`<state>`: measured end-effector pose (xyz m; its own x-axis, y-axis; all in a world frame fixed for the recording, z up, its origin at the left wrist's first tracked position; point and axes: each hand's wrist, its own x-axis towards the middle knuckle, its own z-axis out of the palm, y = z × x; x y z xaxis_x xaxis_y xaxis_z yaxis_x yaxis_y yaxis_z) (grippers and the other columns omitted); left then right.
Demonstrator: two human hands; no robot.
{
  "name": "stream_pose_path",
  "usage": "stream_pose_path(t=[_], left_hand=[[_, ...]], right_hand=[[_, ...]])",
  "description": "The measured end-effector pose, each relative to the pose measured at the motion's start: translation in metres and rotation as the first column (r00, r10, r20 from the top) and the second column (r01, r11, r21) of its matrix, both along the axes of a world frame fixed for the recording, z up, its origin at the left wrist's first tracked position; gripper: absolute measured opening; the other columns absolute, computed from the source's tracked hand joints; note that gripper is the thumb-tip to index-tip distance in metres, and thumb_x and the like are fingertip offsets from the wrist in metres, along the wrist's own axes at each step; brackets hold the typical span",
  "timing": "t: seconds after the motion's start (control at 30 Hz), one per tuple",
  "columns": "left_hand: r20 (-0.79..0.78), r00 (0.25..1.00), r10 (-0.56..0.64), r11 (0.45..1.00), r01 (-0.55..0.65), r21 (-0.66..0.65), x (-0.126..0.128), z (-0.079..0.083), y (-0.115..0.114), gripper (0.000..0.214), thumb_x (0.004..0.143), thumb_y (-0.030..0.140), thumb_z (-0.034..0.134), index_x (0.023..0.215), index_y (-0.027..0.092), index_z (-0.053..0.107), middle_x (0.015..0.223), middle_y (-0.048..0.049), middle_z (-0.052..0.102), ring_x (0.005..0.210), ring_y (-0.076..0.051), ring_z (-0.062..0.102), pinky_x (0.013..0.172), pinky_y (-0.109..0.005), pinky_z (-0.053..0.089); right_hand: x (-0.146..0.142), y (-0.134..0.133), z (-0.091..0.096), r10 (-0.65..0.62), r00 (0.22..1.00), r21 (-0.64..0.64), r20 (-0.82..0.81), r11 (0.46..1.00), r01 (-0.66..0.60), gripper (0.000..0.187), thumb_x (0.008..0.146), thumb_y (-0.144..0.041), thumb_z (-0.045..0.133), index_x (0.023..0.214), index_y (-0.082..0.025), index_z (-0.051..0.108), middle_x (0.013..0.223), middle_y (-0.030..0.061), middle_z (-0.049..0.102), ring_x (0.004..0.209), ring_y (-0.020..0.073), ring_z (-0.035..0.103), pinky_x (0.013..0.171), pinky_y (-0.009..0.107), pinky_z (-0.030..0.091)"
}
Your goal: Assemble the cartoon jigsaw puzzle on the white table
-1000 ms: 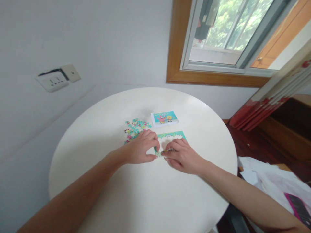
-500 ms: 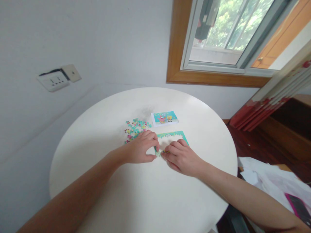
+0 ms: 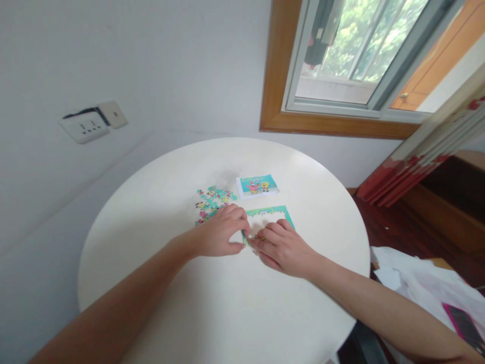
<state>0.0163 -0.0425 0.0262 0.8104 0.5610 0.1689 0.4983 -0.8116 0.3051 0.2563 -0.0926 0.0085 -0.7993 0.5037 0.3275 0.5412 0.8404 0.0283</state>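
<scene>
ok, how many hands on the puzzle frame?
2. Left hand at the near-left corner of the puzzle frame; right hand beside it on the near edge. No other hands in view.

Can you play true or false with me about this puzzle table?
1. The left hand and right hand meet at a corner of the puzzle frame. True.
2. The loose pieces lie to the right of the frame. False: they lie to its left.
3. The table is square. False: it is round.
4. The picture card lies beyond the frame, towards the wall. True.
</scene>
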Motion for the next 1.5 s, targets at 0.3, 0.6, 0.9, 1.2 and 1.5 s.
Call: stream_pose_path(t=[0.3, 0.6, 0.9, 1.2, 1.5], left_hand=[[-0.008, 1.0, -0.002, 1.0, 0.002, 0.002, 0.001, 0.0, 0.0, 0.017, 0.076, 0.02, 0.065, 0.092, 0.022, 0.064, 0.105, -0.0039, 0.054, 0.107, -0.024, 0.047, 0.099, -0.038, 0.032], [-0.009, 1.0, -0.004, 1.0, 0.004, -0.006, 0.001, 0.0, 0.0, 0.017, 0.076, 0.019, 0.065, 0.092, 0.022, 0.064, 0.106, -0.0042, 0.053, 0.108, -0.024, 0.047, 0.099, -0.038, 0.031], [0.017, 1.0, -0.015, 1.0, 0.015, -0.023, 0.0, -0.001, 0.003, 0.018, 0.075, 0.02, 0.068, 0.092, 0.023, 0.063, 0.106, -0.0038, 0.053, 0.107, -0.024, 0.047, 0.1, -0.037, 0.031], [0.096, 0.994, 0.058, 0.998, -0.056, -0.023, 0.005, -0.001, 0.007, 0.011, 0.087, 0.025, 0.058, 0.096, 0.021, 0.061, 0.101, -0.0054, 0.055, 0.103, -0.022, 0.049, 0.096, -0.037, 0.038], [0.024, 0.988, 0.153, 0.983, -0.155, 0.102, 0.015, -0.029, 0.003, 0.053, 0.094, 0.048, 0.051, 0.14, 0.022, 0.045, 0.151, -0.0144, 0.036, 0.139, -0.032, 0.029, 0.116, -0.052, 0.024]], right_hand=[[0.002, 0.002, 0.0, -0.001, 1.0, -0.017, -0.007, 1.0, 0.001, 0.03, 0.1, -0.035, 0.045, 0.119, -0.022, 0.063, 0.102, 0.007, 0.064, 0.096, 0.0209, 0.05, 0.082, 0.04, 0.031], [0.001, 0.003, 0.003, -0.014, 1.0, -0.063, -0.003, 0.998, 0.014, 0.025, 0.096, -0.029, 0.051, 0.117, -0.023, 0.064, 0.107, 0.0065, 0.063, 0.102, 0.0215, 0.049, 0.085, 0.04, 0.032], [0.008, 0.012, -0.003, -0.034, 0.979, -0.24, -0.201, 0.971, -0.015, 0.029, 0.093, -0.027, 0.055, 0.121, -0.026, 0.063, 0.118, 0.0073, 0.061, 0.108, 0.0229, 0.051, 0.09, 0.041, 0.038], [0.051, 0.053, 0.003, -0.344, 0.743, -0.306, -0.575, 0.932, 0.195, 0.035, 0.086, -0.008, 0.045, 0.107, -0.022, 0.068, 0.096, 0.0076, 0.062, 0.095, 0.0219, 0.057, 0.086, 0.04, 0.046], [0.077, 0.06, -0.001, -0.486, 0.831, -0.419, -0.269, 0.836, 0.354, 0.042, 0.089, -0.031, 0.056, 0.129, -0.023, 0.058, 0.119, 0.0119, 0.058, 0.114, 0.028, 0.053, 0.1, 0.05, 0.043]])
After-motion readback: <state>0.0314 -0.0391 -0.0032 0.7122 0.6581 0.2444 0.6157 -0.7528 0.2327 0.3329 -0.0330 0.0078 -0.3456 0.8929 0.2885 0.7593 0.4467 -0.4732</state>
